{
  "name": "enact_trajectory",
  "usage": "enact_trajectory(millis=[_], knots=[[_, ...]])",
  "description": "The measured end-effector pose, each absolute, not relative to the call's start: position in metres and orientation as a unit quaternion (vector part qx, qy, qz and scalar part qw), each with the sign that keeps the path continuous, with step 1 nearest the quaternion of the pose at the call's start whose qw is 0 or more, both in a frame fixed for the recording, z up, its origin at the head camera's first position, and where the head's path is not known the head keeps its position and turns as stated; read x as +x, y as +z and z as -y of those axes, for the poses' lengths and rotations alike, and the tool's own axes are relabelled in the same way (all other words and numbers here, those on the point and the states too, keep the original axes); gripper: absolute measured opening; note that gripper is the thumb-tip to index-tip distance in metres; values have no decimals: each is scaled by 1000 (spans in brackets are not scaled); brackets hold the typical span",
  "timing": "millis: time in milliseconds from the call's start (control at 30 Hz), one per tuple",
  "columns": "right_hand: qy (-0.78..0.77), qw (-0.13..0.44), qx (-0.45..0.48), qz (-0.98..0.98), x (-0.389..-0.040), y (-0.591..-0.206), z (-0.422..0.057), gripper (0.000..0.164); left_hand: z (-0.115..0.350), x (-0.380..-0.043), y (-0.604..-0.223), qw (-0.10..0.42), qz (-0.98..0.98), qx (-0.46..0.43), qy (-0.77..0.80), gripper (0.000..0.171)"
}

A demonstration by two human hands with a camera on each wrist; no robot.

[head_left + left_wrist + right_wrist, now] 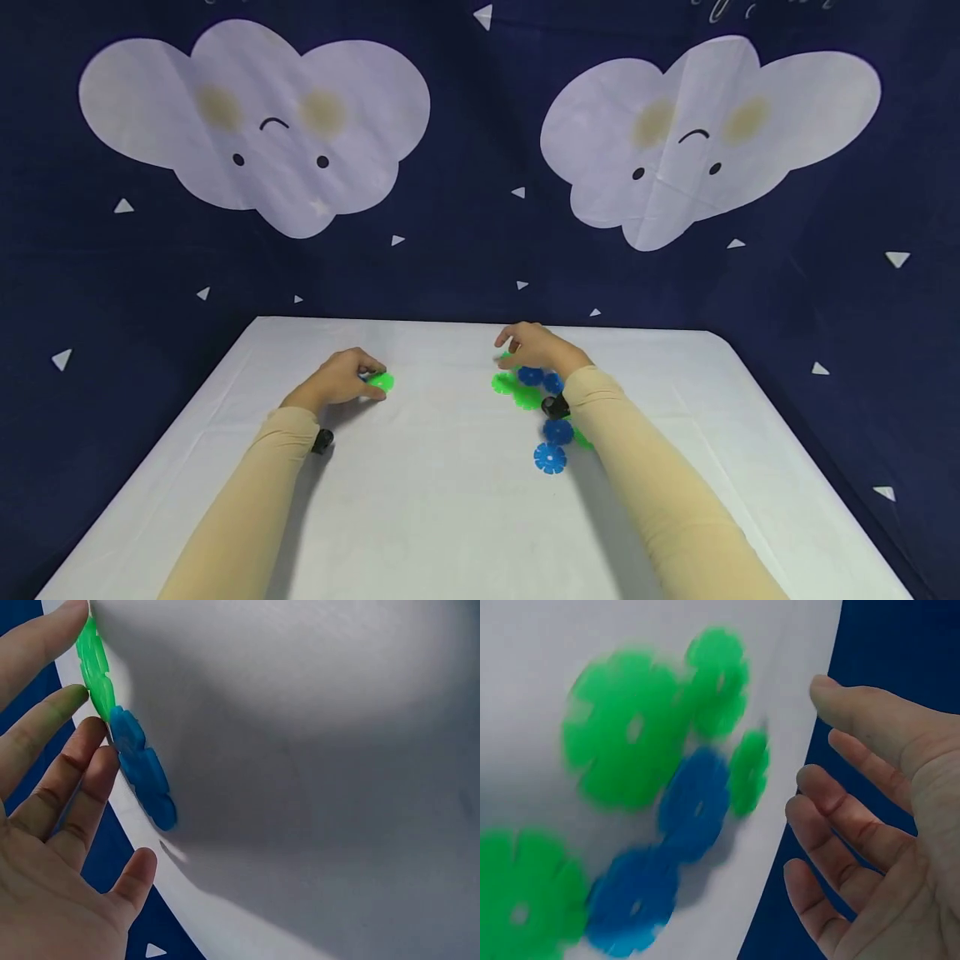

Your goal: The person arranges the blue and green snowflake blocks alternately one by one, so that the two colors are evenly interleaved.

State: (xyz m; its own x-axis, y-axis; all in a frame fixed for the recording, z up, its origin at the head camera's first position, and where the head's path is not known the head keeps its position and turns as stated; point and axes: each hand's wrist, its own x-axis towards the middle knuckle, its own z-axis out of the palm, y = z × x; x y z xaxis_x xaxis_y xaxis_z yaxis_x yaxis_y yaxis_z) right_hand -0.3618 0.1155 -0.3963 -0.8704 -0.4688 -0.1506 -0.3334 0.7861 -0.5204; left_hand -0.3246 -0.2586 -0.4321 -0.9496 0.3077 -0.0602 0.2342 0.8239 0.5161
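Observation:
My left hand (341, 379) is low over the table's left side, thumb and index finger at opposite edges of a green notched plastic disc (381, 382), pinching it. A blue notched disc (142, 769) lies against the green one's end, mostly hidden by the hand in the head view. The other left fingers spread loosely beside the two. My right hand (538, 346) hovers over the far end of a group of discs, its fingers loosely bent and holding nothing. Beside it in the right wrist view are a small green disc (750, 772) and a blue disc (696, 804).
Larger green discs (527, 397) and more blue discs (550, 458) lie grouped under and beside the right forearm. A black wrist camera (555, 407) covers part of the group. The white table (442, 500) ends at a dark blue cloth (480, 275) with clouds.

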Motion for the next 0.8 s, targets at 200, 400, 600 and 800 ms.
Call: enact_trajectory(millis=[200, 400, 600, 800], knots=[[-246, 155, -174, -941, -363, -406, -145, 48, 258, -326, -434, 70, -952, 142, 262, 49], [-242, 163, -163, -942, -361, -411, -161, 49, 258, -326, -434, 64, -950, 161, 261, 52], [-263, 159, -161, -938, -360, -416, -168, 43, 258, -326, -434, 60, -948, 155, 270, 50], [-290, 145, -156, -933, -358, -424, -170, 39, 259, -323, -435, 62, -945, 148, 284, 48]])
